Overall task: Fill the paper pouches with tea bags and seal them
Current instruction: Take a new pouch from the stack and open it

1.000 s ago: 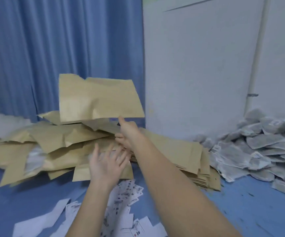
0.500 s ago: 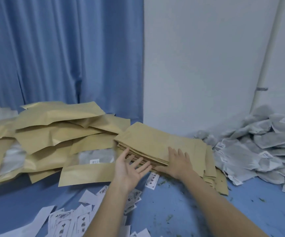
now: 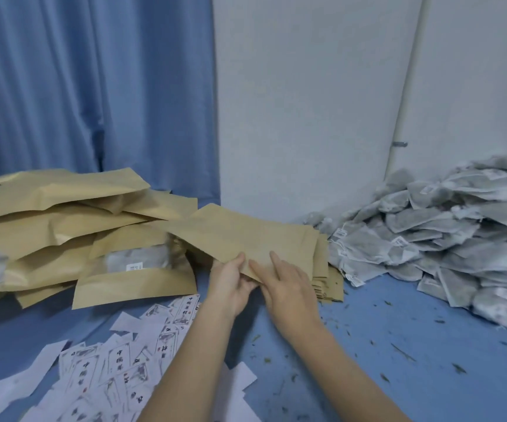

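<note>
Centre frame, my left hand (image 3: 231, 284) and right hand (image 3: 282, 284) pinch top empty pouch (image 3: 246, 236) by its near corner; I judge it light, floppy, slippery.

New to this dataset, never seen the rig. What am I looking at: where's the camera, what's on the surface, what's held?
There is no machine here: a person works with bare hands, and the one camera sits on their head, looking forward and down. The left hand and right hand both grip the near edge of the top empty pouch on a flat stack of brown paper pouches. To the left lies a pile of filled pouches, one with a clear window. To the right is a heap of tea bags. In front lie printed paper labels, all on a blue surface.
</note>
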`<state>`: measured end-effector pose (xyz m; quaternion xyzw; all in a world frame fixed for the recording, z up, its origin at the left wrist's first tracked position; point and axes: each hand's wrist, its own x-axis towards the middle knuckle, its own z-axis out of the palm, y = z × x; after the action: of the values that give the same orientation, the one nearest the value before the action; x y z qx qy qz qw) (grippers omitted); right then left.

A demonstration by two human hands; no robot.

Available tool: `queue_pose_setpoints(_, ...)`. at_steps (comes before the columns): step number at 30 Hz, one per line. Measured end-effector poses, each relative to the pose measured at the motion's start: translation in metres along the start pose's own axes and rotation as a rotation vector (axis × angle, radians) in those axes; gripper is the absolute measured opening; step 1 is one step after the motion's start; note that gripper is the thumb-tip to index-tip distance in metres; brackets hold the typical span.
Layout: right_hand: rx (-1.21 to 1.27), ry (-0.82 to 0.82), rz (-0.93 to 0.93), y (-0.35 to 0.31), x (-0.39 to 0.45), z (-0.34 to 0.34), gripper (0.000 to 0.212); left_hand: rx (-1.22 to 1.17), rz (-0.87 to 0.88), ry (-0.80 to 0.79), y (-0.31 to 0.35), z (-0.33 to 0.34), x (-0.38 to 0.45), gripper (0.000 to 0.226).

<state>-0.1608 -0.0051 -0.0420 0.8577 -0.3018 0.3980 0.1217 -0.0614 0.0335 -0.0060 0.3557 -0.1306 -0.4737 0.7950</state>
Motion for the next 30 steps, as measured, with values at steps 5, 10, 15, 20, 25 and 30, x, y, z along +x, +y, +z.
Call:
queue_pose_setpoints(5,0.533,-0.39,0.192,0.003,-0.02,-0.054,0.061,0.487,0.448,0.093,-0.001,0.007,-0.039,0.039)
queue_pose_setpoints(10,1.481,-0.073,0.748,0.008,-0.013,-0.124,0.043,1.219,0.953,0.094,0.001,-0.003,-0.074,0.085)
queue_pose_setpoints(15,1.648,0.048,0.927,0.041,-0.028,-0.16,0.045,1.707,1.172,0.088,-0.013,-0.022,-0.096,0.099)
queue_pose_setpoints(20,1.397,0.142,1.143,0.055,-0.047,-0.139,0.022,2.012,1.067,0.149,-0.032,-0.039,-0.096,0.105)
queue_pose_setpoints(25,1.46,0.123,1.222,0.061,-0.058,-0.123,0.007,1.998,0.28,-0.127,-0.042,-0.028,-0.096,0.095)
queue_pose_setpoints(30,1.531,0.073,1.223,0.057,-0.062,-0.108,0.013,1.02,0.231,-0.237,-0.053,0.014,-0.109,0.072)
